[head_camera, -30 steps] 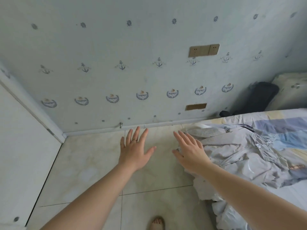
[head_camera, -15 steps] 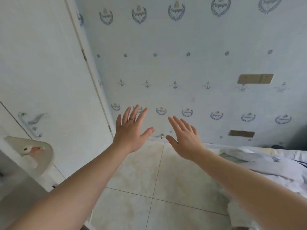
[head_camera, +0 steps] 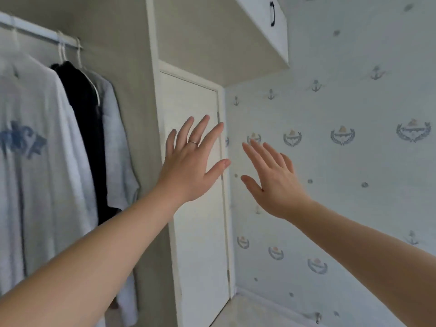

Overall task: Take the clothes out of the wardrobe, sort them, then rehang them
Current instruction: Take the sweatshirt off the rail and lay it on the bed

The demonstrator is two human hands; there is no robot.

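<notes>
Since half a sec ago view swung up and left: floor and bed w/ clothes pile gone from sight, open wardrobe (head_camera: 132, 95) now fills left side. Both hands kept same pose, raised higher.

Room to move: white door (head_camera: 195, 197) stands edge-on between wardrobe interior and papered wall (head_camera: 342, 185); door edge meets wall at corner. Upper cabinet (head_camera: 264, 27) w/ dark handle juts out overhead. Strip of floor at bottom right. Air in front of both hands is free.

Inside wardrobe: rail (head_camera: 35, 31) across top left, three garments on hangers. Leftmost white shirt (head_camera: 35, 173) w/ blue print, then black garment (head_camera: 87, 128), then pale grey shirt (head_camera: 118, 149) nearest the side panel. They hang touching one another.

Left hand (head_camera: 191, 168), ring on one finger, fingers spread wide, holds nothing, seen in front of door. Right hand (head_camera: 276, 182) also spread flat, empty, in front of wall. Hands near each other, thumbs apart, not touching. Neither touches clothes.
</notes>
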